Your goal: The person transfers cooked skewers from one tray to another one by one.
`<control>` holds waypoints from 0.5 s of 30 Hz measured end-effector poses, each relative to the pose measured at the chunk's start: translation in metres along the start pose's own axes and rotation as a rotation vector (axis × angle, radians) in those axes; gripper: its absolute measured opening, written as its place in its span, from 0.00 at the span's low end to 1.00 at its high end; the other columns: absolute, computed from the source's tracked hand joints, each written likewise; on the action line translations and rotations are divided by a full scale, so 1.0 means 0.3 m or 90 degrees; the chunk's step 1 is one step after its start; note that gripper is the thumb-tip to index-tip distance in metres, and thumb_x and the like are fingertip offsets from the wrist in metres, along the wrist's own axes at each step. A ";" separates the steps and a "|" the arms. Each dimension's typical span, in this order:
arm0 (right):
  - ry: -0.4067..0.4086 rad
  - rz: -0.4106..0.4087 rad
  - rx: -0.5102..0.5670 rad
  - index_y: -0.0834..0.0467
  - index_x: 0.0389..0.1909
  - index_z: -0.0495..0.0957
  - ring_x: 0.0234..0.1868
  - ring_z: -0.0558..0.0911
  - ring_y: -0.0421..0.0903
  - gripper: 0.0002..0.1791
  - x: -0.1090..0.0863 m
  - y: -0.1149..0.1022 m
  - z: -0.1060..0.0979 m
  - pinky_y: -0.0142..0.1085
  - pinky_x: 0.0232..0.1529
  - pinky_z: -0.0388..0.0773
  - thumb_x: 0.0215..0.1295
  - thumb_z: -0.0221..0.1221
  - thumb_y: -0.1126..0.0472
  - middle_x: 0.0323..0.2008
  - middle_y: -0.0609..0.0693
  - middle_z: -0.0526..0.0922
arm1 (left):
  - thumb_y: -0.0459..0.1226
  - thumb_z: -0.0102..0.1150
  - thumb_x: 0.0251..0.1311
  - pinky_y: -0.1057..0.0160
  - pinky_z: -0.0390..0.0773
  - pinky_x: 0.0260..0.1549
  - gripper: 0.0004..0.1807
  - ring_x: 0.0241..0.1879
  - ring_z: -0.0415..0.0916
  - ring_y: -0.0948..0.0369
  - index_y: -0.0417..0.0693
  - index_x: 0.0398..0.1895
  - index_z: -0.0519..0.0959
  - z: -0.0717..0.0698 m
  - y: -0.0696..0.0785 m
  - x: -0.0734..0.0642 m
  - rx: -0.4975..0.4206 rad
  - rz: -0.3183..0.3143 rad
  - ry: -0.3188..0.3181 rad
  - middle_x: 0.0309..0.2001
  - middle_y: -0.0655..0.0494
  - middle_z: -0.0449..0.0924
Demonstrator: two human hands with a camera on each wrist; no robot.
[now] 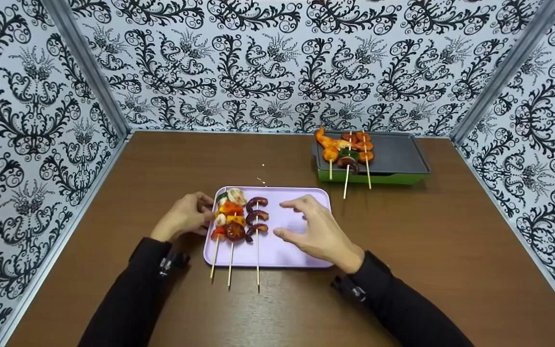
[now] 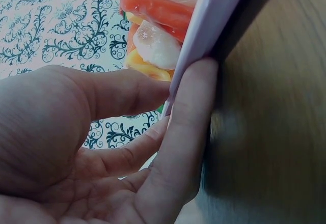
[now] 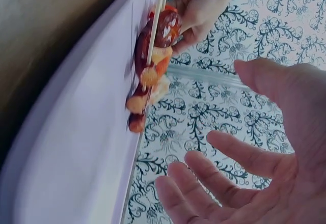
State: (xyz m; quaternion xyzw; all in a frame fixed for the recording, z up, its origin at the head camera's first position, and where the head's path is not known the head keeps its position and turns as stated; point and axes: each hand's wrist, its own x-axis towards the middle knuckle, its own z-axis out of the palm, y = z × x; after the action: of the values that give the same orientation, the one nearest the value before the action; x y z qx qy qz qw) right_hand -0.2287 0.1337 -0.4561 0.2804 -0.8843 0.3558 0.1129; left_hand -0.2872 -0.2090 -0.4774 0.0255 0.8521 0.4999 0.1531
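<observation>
A lilac tray (image 1: 287, 253) lies on the table with three skewers side by side on its left half. Two skewers carry mixed vegetable pieces (image 1: 231, 208); the third holds curled brown sausage pieces (image 1: 257, 215). At the tray's left edge, my left hand (image 1: 188, 214) pinches the rim, thumb on the upper side and fingers against the outside, as the left wrist view shows. Over the tray's right half hovers my right hand (image 1: 313, 231), fingers spread and apart from the thumb, holding nothing. In the right wrist view the sausage skewer (image 3: 136, 104) lies beyond its fingertips.
A green grill with a dark grey plate (image 1: 398, 152) stands at the back right. Several food pieces on skewers (image 1: 347, 149) lie on its left part, sticks jutting over the front edge. Patterned walls (image 1: 277, 62) enclose the brown table (image 1: 186, 154) at the back and sides.
</observation>
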 end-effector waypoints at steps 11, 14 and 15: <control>0.041 -0.033 -0.088 0.47 0.69 0.73 0.64 0.72 0.44 0.44 0.005 0.037 -0.046 0.47 0.64 0.72 0.53 0.71 0.33 0.65 0.47 0.72 | 0.30 0.61 0.66 0.54 0.89 0.29 0.20 0.31 0.84 0.51 0.38 0.59 0.73 0.002 0.001 0.003 0.019 -0.009 0.013 0.43 0.39 0.76; 0.048 -0.031 -0.100 0.46 0.70 0.72 0.66 0.71 0.47 0.46 0.004 0.047 -0.063 0.51 0.64 0.72 0.52 0.71 0.32 0.68 0.49 0.70 | 0.30 0.61 0.65 0.54 0.89 0.29 0.20 0.32 0.84 0.51 0.39 0.59 0.73 0.006 -0.003 0.005 0.014 -0.010 0.012 0.43 0.39 0.75; 0.050 -0.030 -0.106 0.45 0.71 0.71 0.66 0.71 0.48 0.47 0.004 0.052 -0.070 0.52 0.64 0.72 0.51 0.71 0.31 0.69 0.50 0.69 | 0.30 0.61 0.64 0.54 0.89 0.29 0.20 0.32 0.84 0.51 0.39 0.59 0.73 0.009 -0.003 0.006 0.012 -0.010 0.010 0.43 0.39 0.75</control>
State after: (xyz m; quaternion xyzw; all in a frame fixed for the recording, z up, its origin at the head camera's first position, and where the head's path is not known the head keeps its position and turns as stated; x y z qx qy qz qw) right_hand -0.2386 0.1569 -0.4492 0.2766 -0.8988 0.2892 0.1790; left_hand -0.2879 -0.2070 -0.4798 0.0162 0.8580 0.4909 0.1502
